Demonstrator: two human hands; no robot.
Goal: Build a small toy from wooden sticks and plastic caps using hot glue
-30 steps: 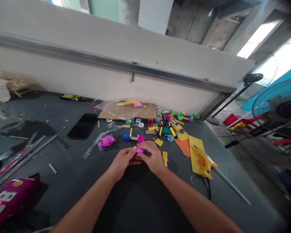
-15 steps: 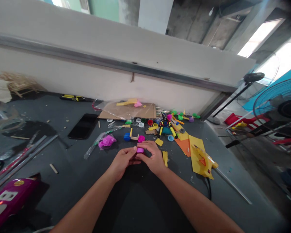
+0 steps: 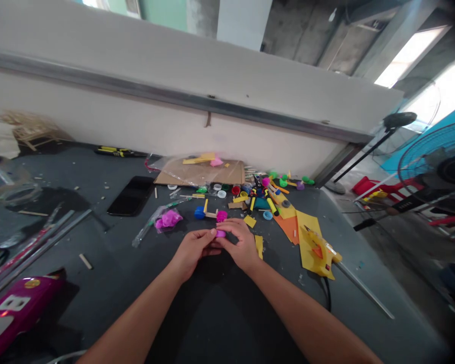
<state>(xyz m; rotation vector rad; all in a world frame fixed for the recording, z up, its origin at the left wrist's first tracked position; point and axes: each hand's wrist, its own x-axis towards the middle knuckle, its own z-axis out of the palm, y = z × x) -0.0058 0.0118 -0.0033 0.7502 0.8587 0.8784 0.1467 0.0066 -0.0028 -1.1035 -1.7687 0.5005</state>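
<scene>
My left hand (image 3: pixel 194 252) and my right hand (image 3: pixel 239 245) meet over the dark work table (image 3: pixel 109 253), with their fingers closed on a small magenta plastic cap (image 3: pixel 220 233). The fingers hide most of it. Just beyond my fingertips lies a small assembly (image 3: pixel 208 214) of a wooden stick joining a blue cap and a magenta cap. Pink foam in a clear plastic bag (image 3: pixel 169 219) rests to the left, and a yellow paper strip (image 3: pixel 258 246) lies beside my right hand.
Scattered caps, markers and paper scraps (image 3: pixel 258 194) crowd the far table, near a cardboard sheet (image 3: pixel 199 173) and a black phone (image 3: pixel 131 196). A yellow glue gun (image 3: pixel 314 250) lies on yellow paper at right. Metal rods (image 3: pixel 34 247) lie at left; a standing fan (image 3: pixel 436 167) stands beyond the right edge.
The whole view has shifted slightly with my head. Both hands stay together on the magenta cap, which now shows a little less between my fingers.
</scene>
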